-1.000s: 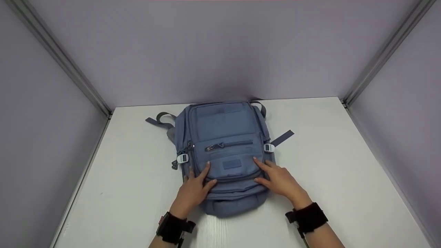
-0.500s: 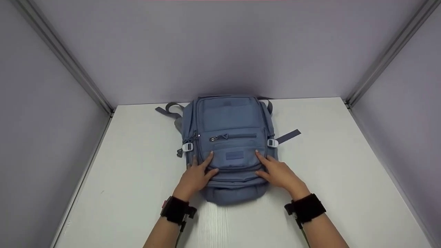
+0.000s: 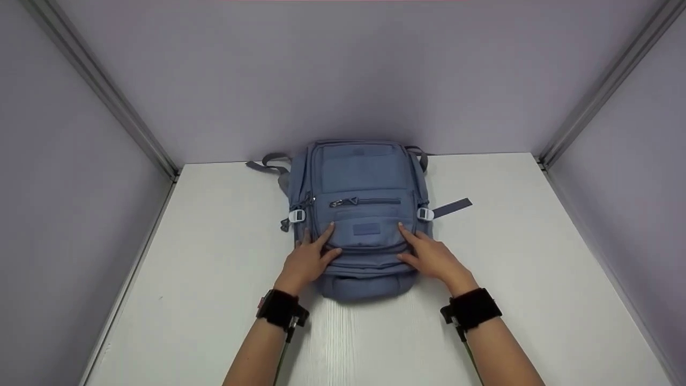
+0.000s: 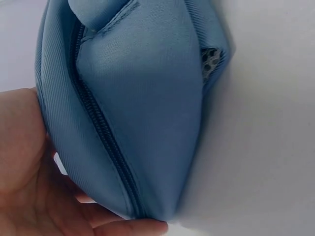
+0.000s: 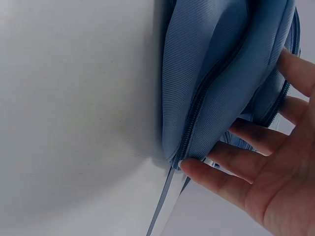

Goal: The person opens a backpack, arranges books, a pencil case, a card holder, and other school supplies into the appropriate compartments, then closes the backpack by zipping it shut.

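A blue backpack lies front side up on the white table, its far end close to the back wall. My left hand rests on the lower left part, fingers spread over the front and side. On the lower right, my right hand touches the bag with fingers extended. The left wrist view shows the left hand against a bulging side with a zipper. In the right wrist view, fingertips of the right hand touch the fabric beside another zipper. The backpack's underside is hidden.
Loose straps stick out from the backpack, a looped one at the upper left and a flat one at the right. White side buckles sit on both edges. Grey panels enclose the table at the back and sides.
The backpack has slid away from me toward the back wall and slightly right. Both hands have moved forward with it, keeping contact on its lower sides.
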Tool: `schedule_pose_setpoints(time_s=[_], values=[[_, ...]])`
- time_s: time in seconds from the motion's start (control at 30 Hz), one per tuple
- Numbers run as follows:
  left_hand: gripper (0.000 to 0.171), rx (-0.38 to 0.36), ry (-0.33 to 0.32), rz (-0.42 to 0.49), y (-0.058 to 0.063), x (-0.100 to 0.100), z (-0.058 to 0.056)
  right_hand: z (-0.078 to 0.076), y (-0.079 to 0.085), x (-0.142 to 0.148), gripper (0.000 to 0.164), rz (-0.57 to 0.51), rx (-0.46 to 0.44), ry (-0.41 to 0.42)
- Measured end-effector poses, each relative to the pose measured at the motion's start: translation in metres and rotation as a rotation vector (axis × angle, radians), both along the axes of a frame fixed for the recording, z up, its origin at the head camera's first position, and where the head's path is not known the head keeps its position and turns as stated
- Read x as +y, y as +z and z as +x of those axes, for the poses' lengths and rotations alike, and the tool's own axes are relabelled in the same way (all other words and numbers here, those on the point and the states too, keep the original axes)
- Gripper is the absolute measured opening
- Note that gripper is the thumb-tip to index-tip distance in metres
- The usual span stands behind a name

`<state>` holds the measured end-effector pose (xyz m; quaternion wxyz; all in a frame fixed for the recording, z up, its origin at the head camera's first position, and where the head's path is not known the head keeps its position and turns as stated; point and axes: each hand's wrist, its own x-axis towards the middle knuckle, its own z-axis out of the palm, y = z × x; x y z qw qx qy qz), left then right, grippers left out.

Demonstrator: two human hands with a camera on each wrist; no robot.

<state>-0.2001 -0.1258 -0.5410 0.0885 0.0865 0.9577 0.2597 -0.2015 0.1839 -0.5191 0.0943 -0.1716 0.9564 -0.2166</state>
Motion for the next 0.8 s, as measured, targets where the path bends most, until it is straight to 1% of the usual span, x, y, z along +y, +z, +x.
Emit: schedule_pose_setpoints(time_s=[0.13, 0.23, 0.3, 0.43, 0.5, 0.6, 0.73, 0.8], values=[[0.068, 0.009, 0.004, -0.002, 0.000, 0.000, -0.002, -0.004, 0.001, 0.003, 0.072, -0.020, -0.016, -0.014], [0.066, 0.033, -0.001, -0.019, 0.002, -0.002, -0.002, -0.004, 0.002, 0.006, 0.071, -0.038, -0.025, -0.026], [0.065, 0.057, -0.005, -0.055, 0.003, -0.004, -0.001, -0.003, 0.003, 0.008, 0.071, -0.048, -0.029, -0.027], [0.060, 0.137, -0.017, -0.136, 0.011, -0.011, 0.001, -0.002, 0.006, 0.013, 0.069, -0.050, -0.024, -0.030], [0.057, 0.189, -0.028, -0.164, 0.015, -0.014, 0.002, -0.001, 0.007, 0.017, 0.068, -0.034, 0.000, -0.036], [0.055, 0.273, -0.038, -0.200, 0.021, -0.020, 0.003, -0.002, 0.010, 0.026, 0.065, 0.011, 0.064, -0.044], [0.058, 0.379, -0.015, -0.228, 0.026, -0.033, 0.003, -0.007, 0.016, 0.042, 0.062, 0.094, 0.156, -0.059], [0.060, 0.419, 0.004, -0.229, 0.030, -0.041, 0.002, -0.010, 0.021, 0.049, 0.061, 0.139, 0.190, -0.076]])
